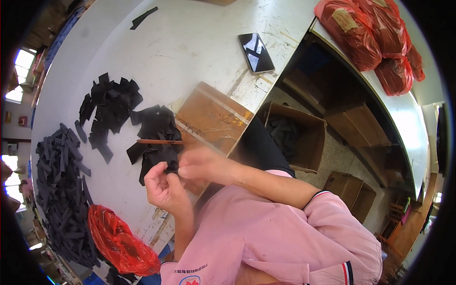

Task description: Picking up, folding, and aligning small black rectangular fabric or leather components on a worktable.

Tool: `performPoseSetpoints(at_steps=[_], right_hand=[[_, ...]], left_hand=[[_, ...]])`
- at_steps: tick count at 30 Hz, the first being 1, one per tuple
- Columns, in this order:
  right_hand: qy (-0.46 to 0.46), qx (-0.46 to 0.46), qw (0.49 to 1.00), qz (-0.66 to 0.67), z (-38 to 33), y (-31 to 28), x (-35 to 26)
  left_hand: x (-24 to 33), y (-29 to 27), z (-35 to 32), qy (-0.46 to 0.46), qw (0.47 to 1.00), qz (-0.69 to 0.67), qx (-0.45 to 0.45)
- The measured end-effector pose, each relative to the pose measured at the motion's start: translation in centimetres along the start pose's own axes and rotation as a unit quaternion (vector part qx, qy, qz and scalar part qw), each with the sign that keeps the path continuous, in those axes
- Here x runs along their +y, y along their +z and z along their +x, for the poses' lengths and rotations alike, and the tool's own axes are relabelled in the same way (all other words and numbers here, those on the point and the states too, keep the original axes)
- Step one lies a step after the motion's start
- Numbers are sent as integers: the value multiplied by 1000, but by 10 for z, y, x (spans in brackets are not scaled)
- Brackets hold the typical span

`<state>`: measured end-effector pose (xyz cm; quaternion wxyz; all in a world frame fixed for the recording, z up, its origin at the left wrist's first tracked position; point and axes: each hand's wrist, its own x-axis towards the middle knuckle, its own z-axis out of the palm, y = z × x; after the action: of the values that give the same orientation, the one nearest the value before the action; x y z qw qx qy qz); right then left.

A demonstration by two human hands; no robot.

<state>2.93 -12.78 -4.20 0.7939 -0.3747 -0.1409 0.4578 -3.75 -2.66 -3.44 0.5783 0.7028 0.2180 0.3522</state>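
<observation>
Close together at the near edge of the table, my left hand point(166, 187) and my right hand point(205, 165) pinch a small black fabric piece point(173, 165) between their fingertips. Its folds are partly hidden by the fingers. Just beyond lies a pile of black fabric pieces point(156, 122), with a thin reddish-brown stick point(159, 141) across it. A brown board point(213, 114) with tape strips lies beside my right hand. Farther left is another heap of black fabric pieces point(111, 97).
A large heap of dark grey strips point(61, 190) covers the table's left side, beside a red plastic bag point(121, 242). A phone point(256, 52) and a single black strip point(144, 18) lie farther off. Right are an open cardboard box point(308, 142) and filled red bags point(365, 33).
</observation>
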Motion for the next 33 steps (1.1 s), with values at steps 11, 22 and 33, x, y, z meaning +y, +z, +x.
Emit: performPoseSetpoints(at_steps=[11,22,33], right_hand=[[-128,-27,991,-28,-10,7,-18],[-260,111,852,-440,-2,30,-57],[-50,33,960,-273,39,27,-95]], left_hand=[[41,-17,9,-326,722,-503,-344],[48,5,12,-146,954,-242,-100],[57,3,74,-382,485,-749,-242]])
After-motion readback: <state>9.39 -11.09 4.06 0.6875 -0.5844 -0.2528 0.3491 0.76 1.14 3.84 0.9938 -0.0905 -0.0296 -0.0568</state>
